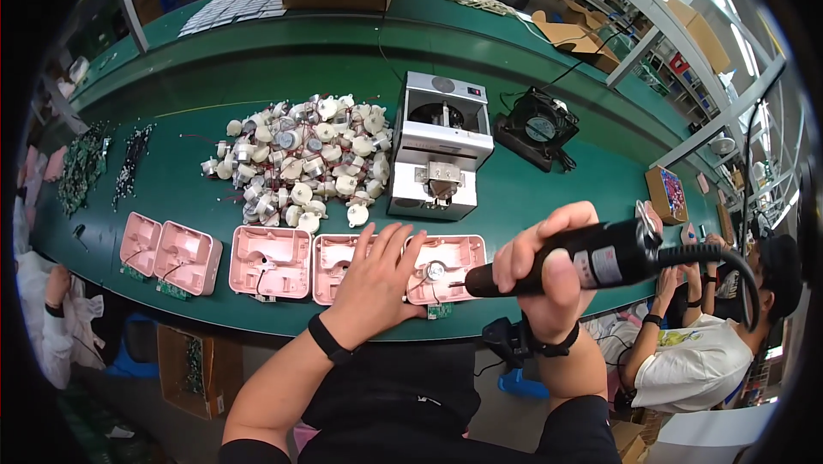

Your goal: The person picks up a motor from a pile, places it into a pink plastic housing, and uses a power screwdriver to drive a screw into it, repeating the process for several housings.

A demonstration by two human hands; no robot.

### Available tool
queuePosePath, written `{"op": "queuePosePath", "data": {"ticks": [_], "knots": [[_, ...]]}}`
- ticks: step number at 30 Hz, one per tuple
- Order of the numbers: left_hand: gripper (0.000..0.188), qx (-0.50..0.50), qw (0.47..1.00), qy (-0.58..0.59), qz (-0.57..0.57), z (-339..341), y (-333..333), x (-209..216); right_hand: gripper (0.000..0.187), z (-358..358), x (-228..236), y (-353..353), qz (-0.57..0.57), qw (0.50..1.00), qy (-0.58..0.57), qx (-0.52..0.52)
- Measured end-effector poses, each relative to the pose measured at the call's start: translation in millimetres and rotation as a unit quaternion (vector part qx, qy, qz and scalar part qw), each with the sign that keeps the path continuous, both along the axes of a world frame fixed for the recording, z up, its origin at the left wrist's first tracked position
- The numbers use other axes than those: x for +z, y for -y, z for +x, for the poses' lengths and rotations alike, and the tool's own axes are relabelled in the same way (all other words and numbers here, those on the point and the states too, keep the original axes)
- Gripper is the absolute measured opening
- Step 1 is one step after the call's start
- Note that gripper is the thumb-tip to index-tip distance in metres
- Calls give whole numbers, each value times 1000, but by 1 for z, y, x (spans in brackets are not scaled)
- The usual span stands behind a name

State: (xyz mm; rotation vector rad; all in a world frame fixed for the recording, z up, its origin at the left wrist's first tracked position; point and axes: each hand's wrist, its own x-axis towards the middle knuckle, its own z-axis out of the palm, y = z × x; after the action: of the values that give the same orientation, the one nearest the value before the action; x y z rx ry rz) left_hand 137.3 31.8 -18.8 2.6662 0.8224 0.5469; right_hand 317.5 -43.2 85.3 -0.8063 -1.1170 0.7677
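Observation:
My right hand (553, 271) is wrapped round a black electric screwdriver (615, 254), held almost level with its cable running off to the right. The tool's thin bit points left into a pink plastic housing (473, 251); whether it touches a screw I cannot tell. Inside that housing sits a small round motor (435, 270), and a green circuit board (440, 311) hangs at its front edge. My left hand (373, 280) lies with fingers stretched over the adjoining pink housing (327, 271), hiding much of it. Its thumb reaches toward the housing with the motor.
More pink housings (270, 237) stand in a row to the left. Behind them lies a heap of white motors (300, 155). A grey-white machine (441, 143) and a black fan (540, 128) stand farther back. Circuit boards (84, 168) are piled far left. Co-workers sit on both sides.

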Motion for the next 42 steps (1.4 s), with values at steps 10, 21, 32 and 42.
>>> {"op": "queuePosePath", "data": {"ticks": [10,21,32,42], "knots": [[92,0,999,38,-4,6,0,-6,38,-14,-43,-20,13,996,92,8],[82,-6,999,50,-5,4,-3,-8,32,-23,-52,-30,-8,993,110,48],[94,-8,1000,24,8,2,-4,-8,29,-17,-29,-34,-3,997,75,5],[101,-6,1000,13,24,5,-1,-9,18,5,11,-93,79,989,53,-115]]}}
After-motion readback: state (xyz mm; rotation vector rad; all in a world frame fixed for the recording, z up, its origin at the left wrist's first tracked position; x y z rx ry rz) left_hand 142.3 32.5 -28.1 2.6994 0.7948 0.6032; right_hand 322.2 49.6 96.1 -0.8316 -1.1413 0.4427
